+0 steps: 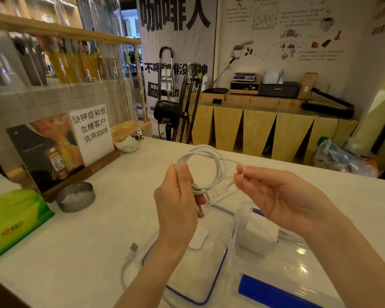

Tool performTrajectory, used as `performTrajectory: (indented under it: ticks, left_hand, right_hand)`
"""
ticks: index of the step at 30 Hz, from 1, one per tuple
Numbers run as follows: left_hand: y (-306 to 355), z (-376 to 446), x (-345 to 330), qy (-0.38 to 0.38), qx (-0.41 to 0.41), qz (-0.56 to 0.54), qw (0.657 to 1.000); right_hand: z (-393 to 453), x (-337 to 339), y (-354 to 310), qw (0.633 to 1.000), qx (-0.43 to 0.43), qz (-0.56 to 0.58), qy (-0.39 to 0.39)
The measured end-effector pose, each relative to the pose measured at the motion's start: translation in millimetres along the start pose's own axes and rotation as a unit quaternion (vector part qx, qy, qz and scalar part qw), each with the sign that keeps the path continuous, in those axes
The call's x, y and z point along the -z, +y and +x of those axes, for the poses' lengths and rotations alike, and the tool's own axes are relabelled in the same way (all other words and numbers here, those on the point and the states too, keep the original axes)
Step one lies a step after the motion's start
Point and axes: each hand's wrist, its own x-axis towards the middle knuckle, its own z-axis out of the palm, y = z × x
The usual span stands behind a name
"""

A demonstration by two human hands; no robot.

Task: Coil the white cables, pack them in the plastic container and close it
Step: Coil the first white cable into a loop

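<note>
head view: the white cable point(200, 167) is up in the air above the counter, wound into a few loose round loops. it looks thin, light and limp, with just enough spring that the turns would likely fan out if let go, so the place to hold it is where the strands bunch together at the bottom of the coil. the left hand point(178, 201) does that: raised, palm turned toward the right, thumb up on the near side and fingers curled shut round the gathered strands, one short plug end hanging below the fist. the right hand point(276, 194) is at the same height, palm up, mostly open, with only thumb and forefinger closed in a pinch on the free tail near its connector. the tail runs slack back to the coil.

a second white cable point(129, 258), with a usb plug, lies uncoiled on the white counter point(98, 218) by the left forearm. the clear plastic container point(276, 274) stands open under the right forearm with a white charger block point(260, 236) inside; its blue-rimmed lid point(209, 274) lies flat just beside it, under a small white oval item.
</note>
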Motion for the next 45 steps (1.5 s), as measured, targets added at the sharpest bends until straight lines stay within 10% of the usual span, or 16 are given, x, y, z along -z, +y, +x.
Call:
performTrajectory:
  ticks: [13,24,31,45]
  left_hand:
    - [1,2,-8,0.004,-0.03,0.033,0.999]
    - [-1,-5,-9,-0.042,-0.01,-0.011,0.999]
    - [3,-1,-5,-0.134,-0.007,-0.055,0.989]
    - [-4,2,-6,-0.186,0.032,0.158,0.969]
  right_hand:
    - [4,-9,26,0.957,0.178,-0.205,0.106]
    - [13,-5,26,0.894,0.142,-0.394,0.157]
    - [13,-4,23,0.954,0.032,-0.284,0.084]
    - [4,5,7,0.923,0.021,-0.373,0.087]
